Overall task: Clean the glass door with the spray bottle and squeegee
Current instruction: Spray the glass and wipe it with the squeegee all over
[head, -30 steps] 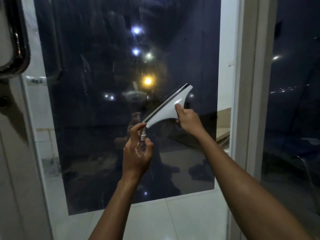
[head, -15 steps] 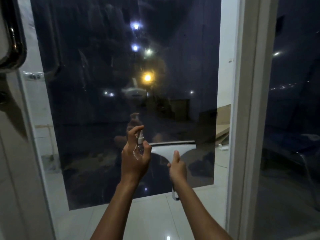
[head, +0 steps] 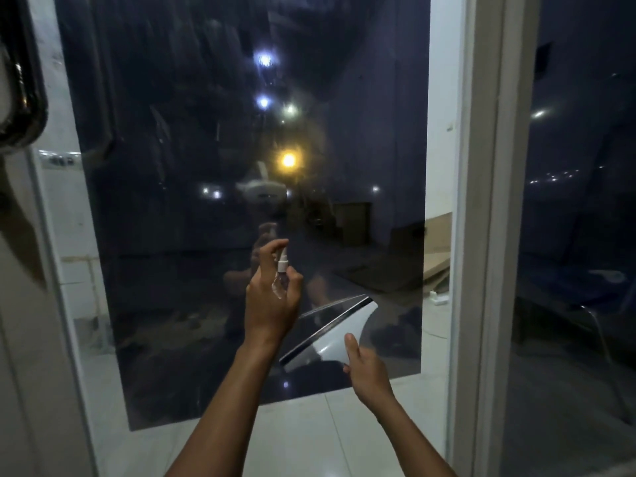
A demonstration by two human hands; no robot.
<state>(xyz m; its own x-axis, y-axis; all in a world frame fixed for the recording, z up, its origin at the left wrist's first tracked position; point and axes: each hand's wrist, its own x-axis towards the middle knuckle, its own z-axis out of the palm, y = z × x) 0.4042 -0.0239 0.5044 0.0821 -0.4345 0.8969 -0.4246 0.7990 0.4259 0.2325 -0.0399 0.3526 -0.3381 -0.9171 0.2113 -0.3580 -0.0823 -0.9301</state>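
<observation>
door handle cut by left edge | squeegee handle hidden in right hand

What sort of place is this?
Probably a tiled entrance of a house or shop at night: a glass door with a dark handle, a white frame, a glossy tiled floor, street lights outside.

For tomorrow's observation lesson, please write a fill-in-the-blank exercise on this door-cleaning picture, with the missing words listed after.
1. The left hand holds a small spray ____.
2. The white squeegee is gripped by the ____ hand.
3. The squeegee's blade edge is ____, not level.
4. The squeegee sits ____ than the spray bottle in the picture.

Missing words: bottle; right; tilted; lower
</observation>
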